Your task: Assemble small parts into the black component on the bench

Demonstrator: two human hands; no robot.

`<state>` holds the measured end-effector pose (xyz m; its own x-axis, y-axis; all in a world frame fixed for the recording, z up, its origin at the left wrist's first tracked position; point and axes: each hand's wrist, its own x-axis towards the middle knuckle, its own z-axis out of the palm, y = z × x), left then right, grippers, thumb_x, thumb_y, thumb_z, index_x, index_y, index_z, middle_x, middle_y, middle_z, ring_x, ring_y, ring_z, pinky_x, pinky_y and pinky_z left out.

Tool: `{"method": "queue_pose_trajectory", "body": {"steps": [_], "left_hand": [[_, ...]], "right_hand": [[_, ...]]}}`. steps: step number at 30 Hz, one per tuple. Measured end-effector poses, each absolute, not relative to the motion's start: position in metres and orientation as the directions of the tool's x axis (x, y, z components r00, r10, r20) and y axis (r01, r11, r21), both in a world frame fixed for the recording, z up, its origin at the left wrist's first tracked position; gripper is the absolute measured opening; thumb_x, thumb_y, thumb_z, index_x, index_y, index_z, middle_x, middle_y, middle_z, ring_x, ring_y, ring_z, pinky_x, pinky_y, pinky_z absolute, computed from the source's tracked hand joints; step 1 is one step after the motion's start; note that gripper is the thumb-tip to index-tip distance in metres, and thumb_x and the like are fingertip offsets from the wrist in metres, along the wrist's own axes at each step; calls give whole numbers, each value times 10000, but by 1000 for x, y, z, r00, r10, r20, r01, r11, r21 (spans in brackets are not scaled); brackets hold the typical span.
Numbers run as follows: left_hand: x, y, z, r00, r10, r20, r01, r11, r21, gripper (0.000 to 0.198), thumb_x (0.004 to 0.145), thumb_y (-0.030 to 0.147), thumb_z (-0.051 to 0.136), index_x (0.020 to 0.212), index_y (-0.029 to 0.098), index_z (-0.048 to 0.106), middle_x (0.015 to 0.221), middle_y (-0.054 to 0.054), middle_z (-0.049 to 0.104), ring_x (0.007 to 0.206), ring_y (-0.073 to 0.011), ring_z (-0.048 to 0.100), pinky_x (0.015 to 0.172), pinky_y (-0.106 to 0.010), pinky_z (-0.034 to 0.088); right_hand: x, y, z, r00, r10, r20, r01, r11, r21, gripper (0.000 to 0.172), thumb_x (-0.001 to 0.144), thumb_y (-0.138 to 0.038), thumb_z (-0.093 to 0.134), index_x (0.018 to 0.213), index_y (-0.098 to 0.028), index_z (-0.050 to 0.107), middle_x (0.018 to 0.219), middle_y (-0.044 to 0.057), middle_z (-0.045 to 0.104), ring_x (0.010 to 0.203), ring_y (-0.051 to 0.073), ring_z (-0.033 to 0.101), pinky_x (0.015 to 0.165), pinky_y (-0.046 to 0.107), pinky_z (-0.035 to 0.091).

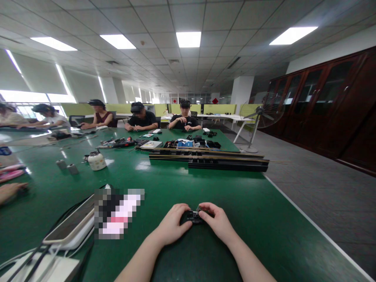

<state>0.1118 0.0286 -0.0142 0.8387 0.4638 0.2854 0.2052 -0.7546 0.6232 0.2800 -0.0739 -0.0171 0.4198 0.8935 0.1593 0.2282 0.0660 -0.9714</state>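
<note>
A small black part (194, 217) with some lighter detail lies low over the green table (252, 203), between my two hands. My left hand (175, 222) grips its left end, thumb below and fingers above. At its right side, the thumb and fingers of my right hand (216, 220) pinch a small greyish piece (199, 209) against the black part. The fingertips hide some of both, and the finer shape is too small to make out.
Phone (72, 221), white box (44, 268) and cables lie left. A white jar (96, 161) and metal cylinders (72, 169) stand farther back. Long black rails (228, 165) with thin rods cross the table ahead. Another person's hand (11, 192) rests at the left edge.
</note>
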Motion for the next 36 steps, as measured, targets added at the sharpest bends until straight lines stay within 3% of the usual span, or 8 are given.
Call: {"method": "queue_pose_trajectory", "body": {"steps": [6,13,28,36], "left_hand": [[112,32,-21,840,448,306,184,-766,616,309,752,215,589,1053,225,516,1128,-59,541,1089,-227,475,961,-382,375],[113,33,-25,840,441,317,169,-767,619,350,733,171,603,1066,223,507,1118,-48,538,1081,-210,472,959,-357,370],[112,33,-25,845,437,308,172,-767,618,352,739,190,610,1071,232,501,1131,-51,532,1092,-223,467,965,-380,367],[112,31,-21,846,446,291,186,-760,623,321,747,194,600,1055,235,516,1137,-49,531,1094,-222,463,967,-378,364]], "right_hand": [[273,-79,-10,317,917,242,483,64,-873,156,649,-271,660,803,-279,686,909,27,674,922,237,565,870,378,398],[271,-81,-5,263,940,217,562,33,-826,175,635,-215,647,796,-280,677,901,23,672,910,234,563,844,367,403],[271,-82,-7,233,942,241,522,88,-848,164,668,-204,614,803,-285,659,982,28,658,973,234,551,901,380,379],[277,-82,-7,265,951,160,357,57,-933,393,593,-108,594,957,-252,627,985,23,654,974,211,568,930,384,383]]}}
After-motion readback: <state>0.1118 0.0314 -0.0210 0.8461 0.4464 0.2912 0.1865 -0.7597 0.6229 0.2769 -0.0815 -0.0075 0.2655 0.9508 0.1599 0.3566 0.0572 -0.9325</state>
